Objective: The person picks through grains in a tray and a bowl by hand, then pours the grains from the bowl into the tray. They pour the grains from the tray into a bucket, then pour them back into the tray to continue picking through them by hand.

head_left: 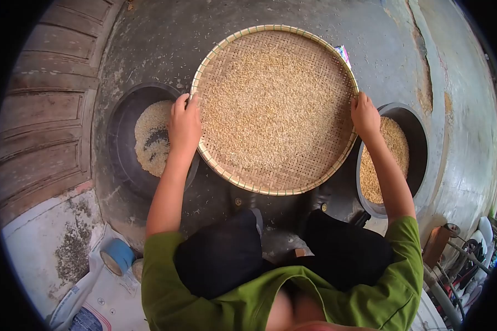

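A round woven bamboo winnowing tray (243, 179) is held out in front of me, above my feet. Husked-looking grain (270, 105) lies spread over most of its weave, thinner toward the near and right edges. On the left rim, my left hand (185, 121) is closed with its fingers over the edge. My right hand (365, 116) grips the opposite rim the same way. Below my left forearm stands a dark basin (121, 129) with paler grain in it. Under my right forearm is a grey tub (419, 149) holding golden grain (386, 160).
A wooden panelled door (44, 110) borders the left side, a wall (464, 110) the right. At lower left, a blue cylindrical container (117, 256) sits by a white sack (102, 298). A colourful packet (342, 54) shows behind the tray. Assorted items (475, 248) crowd the lower right.
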Tool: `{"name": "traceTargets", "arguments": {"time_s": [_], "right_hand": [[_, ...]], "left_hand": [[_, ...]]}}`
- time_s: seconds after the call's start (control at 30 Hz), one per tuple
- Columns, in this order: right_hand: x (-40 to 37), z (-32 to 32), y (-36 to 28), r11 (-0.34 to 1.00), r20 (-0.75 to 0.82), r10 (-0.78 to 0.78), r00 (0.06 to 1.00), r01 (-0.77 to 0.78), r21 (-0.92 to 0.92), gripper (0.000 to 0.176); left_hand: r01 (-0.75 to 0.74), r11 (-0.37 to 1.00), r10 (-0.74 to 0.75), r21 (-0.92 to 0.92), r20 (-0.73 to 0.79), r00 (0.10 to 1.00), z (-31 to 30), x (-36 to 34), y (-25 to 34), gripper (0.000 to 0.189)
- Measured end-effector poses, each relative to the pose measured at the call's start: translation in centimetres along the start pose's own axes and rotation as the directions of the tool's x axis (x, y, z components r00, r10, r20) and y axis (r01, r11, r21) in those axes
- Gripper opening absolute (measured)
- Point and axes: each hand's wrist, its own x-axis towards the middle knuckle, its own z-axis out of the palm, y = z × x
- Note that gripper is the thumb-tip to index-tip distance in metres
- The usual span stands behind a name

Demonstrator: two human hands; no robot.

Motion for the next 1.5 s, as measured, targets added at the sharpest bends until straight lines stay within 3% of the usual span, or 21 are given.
{"name": "traceTargets", "arguments": {"time_s": [0.03, 0.07, 0.1, 0.17, 0.2, 0.23, 0.3, 0.43, 0.5, 0.53, 0.6, 0.63, 0.7, 0.8, 0.93, 1.23, 1.33, 1.43, 1.5], "right_hand": [[-0.1, 0.1, -0.1, 1.0, 0.002, -0.003, 1.0, 0.003, 0.003, 0.023], [-0.2, 0.1, -0.1, 1.0, -0.005, 0.015, 1.0, -0.015, 0.005, 0.023], [-0.3, 0.1, -0.2, 0.999, -0.012, 0.034, 0.999, -0.034, 0.006, 0.024], [-0.3, 0.3, -0.4, 0.999, -0.01, 0.054, 0.999, -0.054, 0.008, 0.024], [-0.3, 0.4, -0.4, 0.997, -0.006, 0.076, 0.997, -0.076, 0.009, 0.025], [-0.3, 0.5, -0.3, 0.997, -0.007, 0.076, 0.997, -0.076, 0.008, 0.025], [-0.4, 0.7, -0.1, 0.998, -0.012, 0.063, 0.998, -0.063, 0.016, 0.026], [-0.4, 1.1, 0.0, 0.998, -0.046, 0.064, 0.997, -0.063, 0.029, 0.027], [-0.4, 0.8, -0.2, 0.996, -0.019, 0.08, 0.997, -0.079, 0.032, 0.028], [-0.4, 0.8, -0.2, 0.996, -0.016, 0.082, 0.996, -0.081, 0.035, 0.028], [-0.4, 0.8, -0.2, 0.995, -0.031, 0.088, 0.996, -0.086, 0.049, 0.028], [-0.5, 0.8, -0.2, 0.995, -0.028, 0.093, 0.995, -0.091, 0.051, 0.028], [-0.5, 0.9, -0.1, 0.996, -0.043, 0.076, 0.996, -0.073, 0.056, 0.029], [-0.5, 1.0, 0.0, 0.996, -0.064, 0.067, 0.996, -0.063, 0.064, 0.028], [-0.6, 0.8, -0.1, 0.995, -0.057, 0.074, 0.996, -0.069, 0.07, 0.029], [-0.5, 1.4, 0.5, 0.989, -0.056, 0.093, 0.994, -0.086, 0.119, 0.031], [-0.5, 1.1, 0.2, 0.986, -0.049, 0.1, 0.994, -0.092, 0.137, 0.03], [-0.6, 0.6, 0.1, 0.978, -0.031, 0.092, 0.995, -0.085, 0.189, 0.021], [-0.7, 0.9, 0.2, 0.975, -0.061, 0.094, 0.994, -0.079, 0.209, 0.02]], "left_hand": [[-0.038, 0.986, 0.044, -0.163, 0.036, 0.998, 0.0, 0.2, 0.1, 0.033], [-0.125, 0.969, 0.132, -0.212, 0.019, 0.991, 0.8, 0.2, 0.1, 0.032], [-0.125, 0.97, 0.131, -0.21, 0.018, 0.991, 1.7, -0.1, -0.1, 0.032], [-0.304, 0.95, 0.308, -0.066, 0.073, 0.948, 3.3, -0.6, -0.2, 0.034], [-0.321, 0.947, 0.321, -0.004, 0.044, 0.946, 3.4, -0.8, 0.1, 0.032], [-0.322, 0.947, 0.321, -0.005, 0.044, 0.946, 3.3, -0.8, 0.2, 0.032], [-0.174, 0.974, 0.198, -0.146, 0.165, 0.966, 3.0, -0.6, 0.2, 0.026], [-0.047, 0.942, 0.116, -0.331, 0.192, 0.975, 2.8, -0.3, 0.1, 0.018], [0.397, 0.645, -0.154, -0.653, 0.397, 0.905, 2.4, -0.1, 0.3, 0.015], [0.398, 0.647, -0.154, -0.65, 0.399, 0.904, 2.0, 0.0, 0.4, 0.015], [0.557, 0.288, -0.179, -0.779, 0.528, 0.83, 1.4, 0.2, 0.7, 0.018], [0.559, 0.292, -0.177, -0.776, 0.53, 0.829, 1.6, 0.1, 0.5, 0.018], [0.62, 0.054, -0.097, -0.783, 0.614, 0.783, 1.8, 0.1, 0.4, 0.023], [0.631, -0.055, -0.067, -0.774, 0.634, 0.771, 1.5, 0.1, 1.1, 0.025], [0.665, -0.104, -0.024, -0.739, 0.67, 0.742, 1.5, -0.1, 1.1, 0.026], [0.671, 0.081, -0.005, -0.737, 0.673, 0.74, 2.1, -0.2, 1.6, 0.018], [0.705, -0.058, -0.048, -0.707, 0.707, 0.705, 2.8, 0.6, 2.1, 0.016], [0.728, -0.081, 0.018, -0.68, 0.73, 0.684, 2.1, 3.0, 4.5, 0.015], [0.752, -0.032, 0.14, -0.658, 0.742, 0.655, 1.3, 5.2, 7.2, 0.012]]}}
